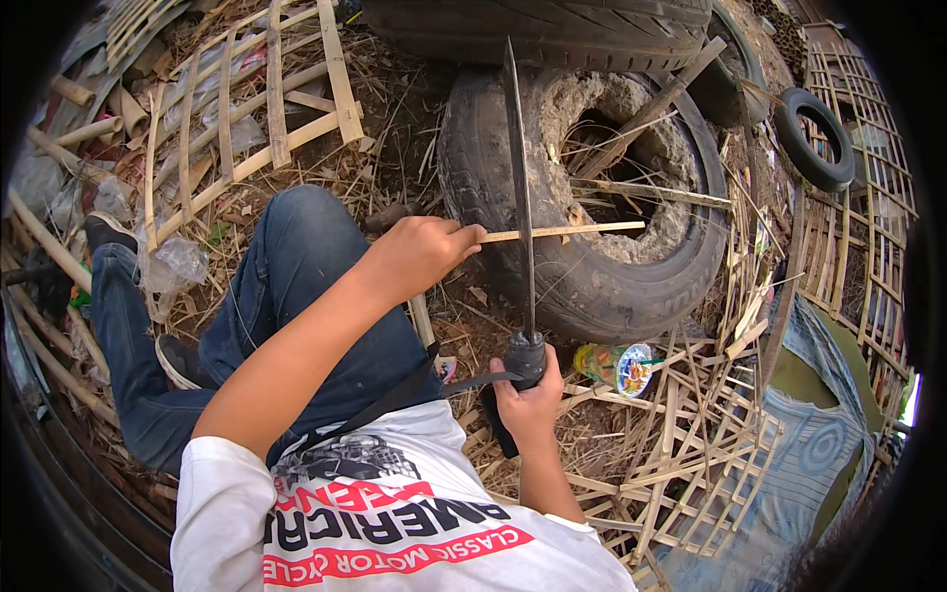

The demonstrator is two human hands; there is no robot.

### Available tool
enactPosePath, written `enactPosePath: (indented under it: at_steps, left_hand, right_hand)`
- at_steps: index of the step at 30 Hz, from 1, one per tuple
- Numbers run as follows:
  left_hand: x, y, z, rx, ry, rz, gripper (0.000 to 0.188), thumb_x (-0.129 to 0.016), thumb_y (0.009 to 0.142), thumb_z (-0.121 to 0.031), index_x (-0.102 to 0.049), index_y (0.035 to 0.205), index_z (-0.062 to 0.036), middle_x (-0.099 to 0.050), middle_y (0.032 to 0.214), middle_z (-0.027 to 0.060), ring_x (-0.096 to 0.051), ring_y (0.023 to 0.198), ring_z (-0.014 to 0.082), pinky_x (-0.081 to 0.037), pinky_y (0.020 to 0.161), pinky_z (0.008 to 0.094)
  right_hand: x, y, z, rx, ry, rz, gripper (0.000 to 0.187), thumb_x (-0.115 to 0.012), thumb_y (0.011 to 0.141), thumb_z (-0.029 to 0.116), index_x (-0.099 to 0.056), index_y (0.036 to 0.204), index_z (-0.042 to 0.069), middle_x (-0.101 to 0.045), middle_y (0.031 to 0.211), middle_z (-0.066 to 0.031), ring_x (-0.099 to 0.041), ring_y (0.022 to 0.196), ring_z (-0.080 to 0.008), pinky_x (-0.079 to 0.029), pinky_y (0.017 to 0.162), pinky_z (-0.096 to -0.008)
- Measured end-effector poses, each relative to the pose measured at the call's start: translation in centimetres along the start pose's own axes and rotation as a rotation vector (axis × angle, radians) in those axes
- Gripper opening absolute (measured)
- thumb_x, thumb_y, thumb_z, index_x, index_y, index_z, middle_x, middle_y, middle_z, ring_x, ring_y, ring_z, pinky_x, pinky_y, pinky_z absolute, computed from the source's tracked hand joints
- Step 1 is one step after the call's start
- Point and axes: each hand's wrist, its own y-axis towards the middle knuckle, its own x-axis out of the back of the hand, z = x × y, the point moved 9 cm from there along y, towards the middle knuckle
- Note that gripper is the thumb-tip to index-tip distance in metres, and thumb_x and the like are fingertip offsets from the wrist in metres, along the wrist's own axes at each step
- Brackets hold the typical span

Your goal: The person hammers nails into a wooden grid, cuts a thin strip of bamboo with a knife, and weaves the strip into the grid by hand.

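My left hand [424,259] pinches one end of a thin bamboo strip [592,229], which points right over a worn tyre [621,286] lined with rough concrete. My right hand [531,403] is wrapped round the black-taped handle of a machete [520,168]. Its long dark blade stands edge-on, pointing away from me, and crosses in front of the strip. Whether blade and strip touch, I cannot tell. A black strap [395,395] runs from the handle area across my shirt. Several sticks lie across the tyre's hole.
A printed plastic cup [629,369] lies beside the tyre. Woven bamboo lattice [681,454] spreads at the right, near a blue cloth [819,444]. A slatted bamboo frame [227,109] is at the far left. More tyres [533,28] stand behind; a small tyre [815,139] is at far right.
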Motion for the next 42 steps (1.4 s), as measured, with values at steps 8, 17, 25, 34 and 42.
enactPosePath:
  at_steps: [8, 17, 25, 34, 42]
  left_hand:
    - [-0.2, -0.3, 0.1, 0.019, 0.032, -0.022, 0.02, -0.07, 0.083, -0.015, -0.064, 0.099, -0.0051, -0.061, 0.069, 0.0097, -0.062, 0.062, 0.0268, -0.051, 0.058, 0.0379]
    - [-0.1, 0.0, -0.2, 0.025, 0.004, -0.018, 0.021, -0.068, 0.084, -0.015, -0.064, 0.102, -0.0054, -0.06, 0.068, 0.0098, -0.063, 0.063, 0.0276, -0.051, 0.057, 0.0387]
    - [-0.3, -0.1, 0.2, 0.03, -0.021, -0.037, 0.019, -0.067, 0.085, -0.015, -0.064, 0.1, -0.0047, -0.061, 0.069, 0.0102, -0.063, 0.065, 0.0286, -0.051, 0.058, 0.0394]
    - [-1.0, 0.7, 0.8, 0.191, -0.02, 0.108, 0.018, -0.066, 0.085, -0.015, -0.057, 0.087, 0.0004, -0.062, 0.074, 0.0171, -0.063, 0.071, 0.0362, -0.05, 0.066, 0.0435]
    - [-1.0, 2.4, -0.5, 0.082, -0.081, 0.064, 0.018, -0.064, 0.085, -0.013, -0.052, 0.087, 0.0009, -0.062, 0.074, 0.0181, -0.064, 0.072, 0.0371, -0.051, 0.064, 0.0439]
  right_hand:
    - [-1.3, 2.0, 0.7, -0.023, -0.006, 0.032, 0.029, -0.076, 0.078, 0.009, -0.055, 0.096, -0.001, -0.063, 0.074, -0.0051, -0.055, 0.067, -0.01, -0.047, 0.064, -0.0259]
    - [-2.2, 2.9, 1.2, 0.024, -0.002, 0.052, 0.029, -0.075, 0.077, 0.008, -0.055, 0.097, -0.002, -0.063, 0.073, -0.0064, -0.056, 0.066, -0.0104, -0.048, 0.064, -0.0263]
    - [-2.3, 3.1, 0.9, -0.004, -0.067, 0.059, 0.03, -0.076, 0.078, 0.009, -0.055, 0.097, -0.002, -0.064, 0.075, -0.0067, -0.056, 0.067, -0.0104, -0.048, 0.065, -0.0264]
    - [-2.2, 3.0, 1.4, -0.007, -0.048, 0.049, 0.03, -0.076, 0.078, 0.009, -0.056, 0.097, -0.002, -0.065, 0.077, -0.0065, -0.057, 0.07, -0.0086, -0.048, 0.067, -0.0249]
    - [-0.8, 3.7, 1.4, -0.007, -0.067, 0.002, 0.033, -0.078, 0.079, 0.012, -0.056, 0.098, -0.003, -0.064, 0.077, -0.0055, -0.055, 0.071, -0.0084, -0.048, 0.068, -0.025]
